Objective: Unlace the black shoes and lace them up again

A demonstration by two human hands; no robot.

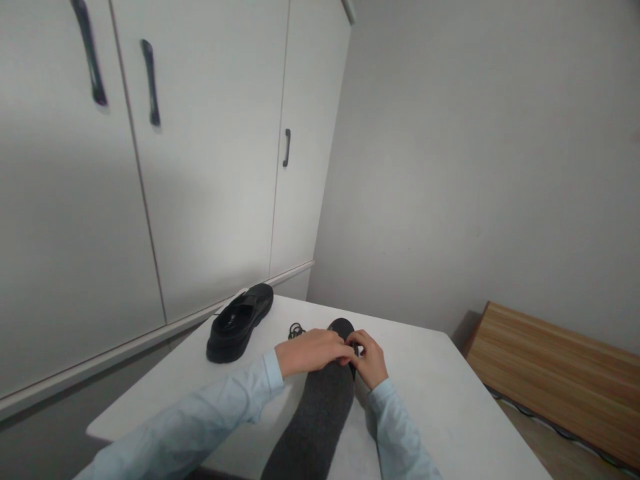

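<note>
Both hands, left hand (310, 351) and right hand (371, 358), pinch the black lace (296, 329) on 1 black shoe (341, 328); another shoe (239, 323) sits nearby.

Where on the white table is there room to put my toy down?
Bare room: the table right of the right hand, toward the wooden bench. Also the near left corner below the black shoe. Crowded: the middle, around both hands and the cord.

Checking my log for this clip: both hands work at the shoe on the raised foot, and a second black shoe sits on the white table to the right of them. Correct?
Not quite. In the head view the second black shoe sits left of the hands, not right. The left hand and right hand do meet at the shoe on the raised foot, over the white table.
</note>
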